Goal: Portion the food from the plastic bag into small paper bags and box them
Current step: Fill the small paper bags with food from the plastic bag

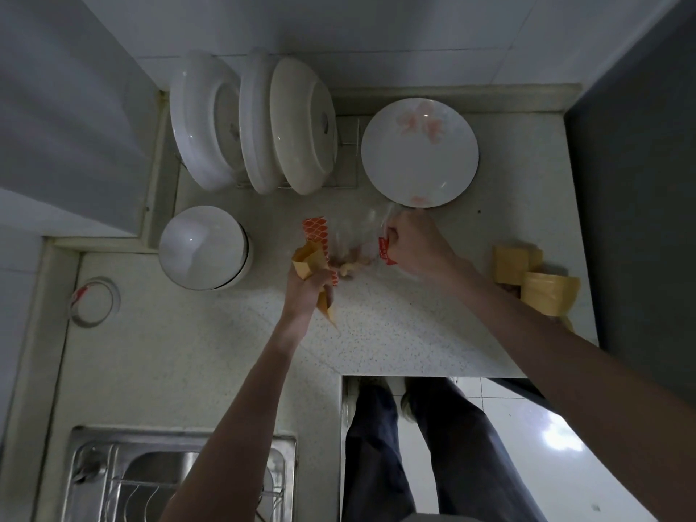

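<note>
room: small dim kitchen corner, white tiled walls, glossy white floor tiles below
tabletop [376, 333]: pale speckled stone, L-shaped, with a steel sink [180, 480] sunk in at the near left
bowl [203, 246]: white, upside down, left of the hands
dish rack [263, 122]: white dishes standing on edge at the back
left hand [307, 288]: gripping a small paper bag [310, 263], yellow-tan, long axis running near-to-far, far end tipped up by the plastic bag
plastic bag [354, 239]: clear with orange-red patterned edges, lying on the tabletop between the hands, pale food [348, 267] inside; print too blurry to read
right hand [412, 244]: clenched on the plastic bag's right edge
plate [420, 152]: white, pink flowers
far right: stack of paper bags [550, 295] near the tabletop edge
</note>
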`<state>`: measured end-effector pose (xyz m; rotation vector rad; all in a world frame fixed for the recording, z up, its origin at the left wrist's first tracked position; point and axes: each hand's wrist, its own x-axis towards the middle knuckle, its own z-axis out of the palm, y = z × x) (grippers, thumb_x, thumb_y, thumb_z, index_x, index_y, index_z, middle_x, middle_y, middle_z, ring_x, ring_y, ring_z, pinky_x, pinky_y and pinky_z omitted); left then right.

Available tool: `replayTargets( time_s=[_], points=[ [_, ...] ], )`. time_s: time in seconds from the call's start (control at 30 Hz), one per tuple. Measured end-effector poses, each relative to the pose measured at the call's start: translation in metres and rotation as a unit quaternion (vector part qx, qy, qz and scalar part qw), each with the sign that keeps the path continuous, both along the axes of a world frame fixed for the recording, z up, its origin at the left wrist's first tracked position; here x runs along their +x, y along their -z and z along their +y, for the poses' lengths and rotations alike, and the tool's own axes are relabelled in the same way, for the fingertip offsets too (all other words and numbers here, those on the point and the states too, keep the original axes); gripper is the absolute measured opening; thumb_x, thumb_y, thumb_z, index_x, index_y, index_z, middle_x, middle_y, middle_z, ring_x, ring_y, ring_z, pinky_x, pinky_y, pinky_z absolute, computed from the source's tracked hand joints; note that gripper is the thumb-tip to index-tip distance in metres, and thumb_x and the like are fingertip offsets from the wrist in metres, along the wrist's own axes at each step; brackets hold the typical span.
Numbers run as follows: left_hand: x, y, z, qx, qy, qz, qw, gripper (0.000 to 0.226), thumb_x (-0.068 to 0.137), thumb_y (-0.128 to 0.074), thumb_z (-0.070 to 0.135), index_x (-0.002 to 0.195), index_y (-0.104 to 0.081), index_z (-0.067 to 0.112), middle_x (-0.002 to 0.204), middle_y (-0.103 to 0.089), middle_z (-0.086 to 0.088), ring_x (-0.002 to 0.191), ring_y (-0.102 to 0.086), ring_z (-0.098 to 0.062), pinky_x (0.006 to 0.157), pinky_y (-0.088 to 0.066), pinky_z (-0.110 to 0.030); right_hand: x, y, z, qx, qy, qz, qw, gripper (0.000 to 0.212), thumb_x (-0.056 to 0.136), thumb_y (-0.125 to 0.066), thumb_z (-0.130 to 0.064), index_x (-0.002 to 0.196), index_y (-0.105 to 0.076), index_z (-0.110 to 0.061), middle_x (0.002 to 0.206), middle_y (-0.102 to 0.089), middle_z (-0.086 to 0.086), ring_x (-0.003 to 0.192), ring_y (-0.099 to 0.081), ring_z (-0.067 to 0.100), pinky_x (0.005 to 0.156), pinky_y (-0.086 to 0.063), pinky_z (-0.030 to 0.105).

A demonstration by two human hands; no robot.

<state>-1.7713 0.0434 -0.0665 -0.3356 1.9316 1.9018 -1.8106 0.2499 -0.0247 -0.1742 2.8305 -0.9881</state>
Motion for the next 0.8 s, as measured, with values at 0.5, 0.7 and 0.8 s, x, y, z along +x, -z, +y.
replayTargets(
  time_s=[0.5,0.7,0.8],
  points=[
    [-0.001,0.009,-0.004,0.046,-0.006,-0.018,0.999,0.009,0.072,-0.054,0.007,0.076,-0.060,0.013,0.063,-0.053,-0.010,0.050,-0.047,-0.020,0.048,-0.041,-0.025,0.014,0.036,-0.023,-0.229,0.253,-0.199,0.919,0.038,0.080,-0.048,0.014,0.053,-0.056,-0.012,0.050,-0.057,-0.015,0.046,-0.055,-0.004,0.039,-0.033,0.003],
    [-0.001,0.007,-0.008,0.057,-0.004,-0.021,0.998,0.006,0.075,-0.053,0.008,0.076,-0.059,0.008,0.070,-0.051,-0.014,0.057,-0.045,-0.020,0.053,-0.042,-0.026,0.018,0.049,-0.034,-0.267,0.341,-0.260,0.863,0.014,0.084,-0.057,0.002,0.079,-0.069,0.002,0.060,-0.060,0.000,0.044,-0.055,0.000,0.040,-0.040,0.009],
    [-0.003,0.005,-0.012,0.070,-0.014,-0.032,0.997,0.016,0.075,-0.055,0.010,0.074,-0.064,0.023,0.069,-0.056,-0.005,0.058,-0.049,-0.019,0.054,-0.041,-0.026,0.019,0.048,-0.029,-0.299,0.360,-0.271,0.841,0.009,0.084,-0.061,-0.003,0.083,-0.070,0.000,0.074,-0.066,0.012,0.059,-0.063,0.016,0.054,-0.051,0.025]
  ],
)
